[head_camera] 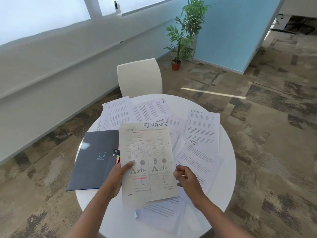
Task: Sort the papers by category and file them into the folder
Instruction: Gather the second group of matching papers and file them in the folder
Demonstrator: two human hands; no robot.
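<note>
Held sheet: the cream page of tables and diagrams (147, 162) is lifted over the middle of the round white table (228, 162), tilted up toward the person, with a page headed FINANCE (155, 125) showing just behind its top edge (whether that one is in the grip too, I cannot tell).
Step in hand: sorting, as I read it; this sheet is being looked over for its category, nothing filed yet.
Folder: the dark folder (96, 157) lies shut on the table's left side, just beside the held sheet.
Other papers: pages marked SPORTS (202, 126), HR (197, 157) and more are scattered loose across the table, overlapping.
Next move: likely needs a matching pile chosen, or the folder opened with the free hand.
Left hand: the left hand (120, 176) pinches the sheet's left edge, thumb on the front, forearm reaching in from below.
Right hand: the right hand (186, 176) hovers by the sheet's right edge, fingers loosely curled, holding nothing that I can see.
</note>
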